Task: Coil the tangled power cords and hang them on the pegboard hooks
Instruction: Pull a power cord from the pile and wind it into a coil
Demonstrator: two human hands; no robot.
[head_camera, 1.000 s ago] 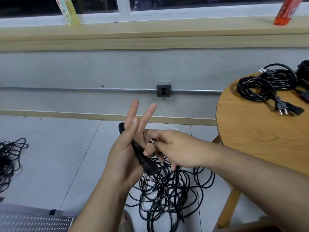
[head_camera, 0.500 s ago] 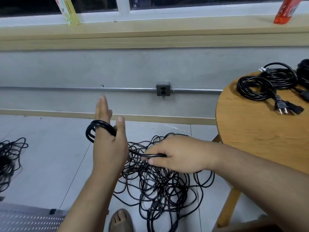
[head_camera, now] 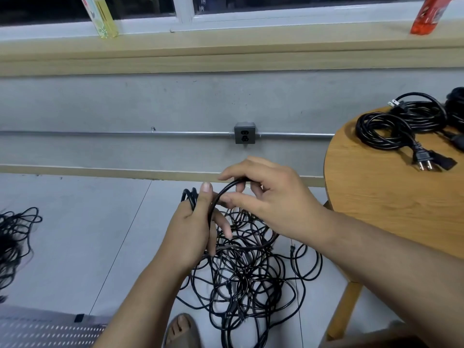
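Since half a second ago, the right hand (head_camera: 271, 202) has risen from low over the heap to centre frame and closed in on the left hand (head_camera: 190, 229), which has dropped from its upright, flat-fingered pose and moved right to meet it.

Grip, left: clenched around the gathered loops of the cord (head_camera: 187, 198), thumb raised alongside them. This hand appears to serve as the former on which the coil builds.

Grip, right: grasping the same cord between thumb and fingers at the crest of an arc. The arc curves down toward the left palm, consistent with laying on a fresh turn.

Location of work: the cord's free length falls from the hands into the tangled heap (head_camera: 246, 285) on the floor (head_camera: 100, 222), lower centre. Slack must therefore be drawn out of the knot with each turn; snagging is the likely fault.

Finished stock: coiled cords (head_camera: 386, 131) lie on the round desk (head_camera: 376, 197) at right, plugs toward the viewer, apparently parked pending hanging.

Outstanding: a second tangle (head_camera: 15, 234) lies at the left edge. A perforated panel (head_camera: 50, 332), lower left, may be the pegboard; no hooks are discernible. Judged stage: early in coiling; hanging not yet begun.
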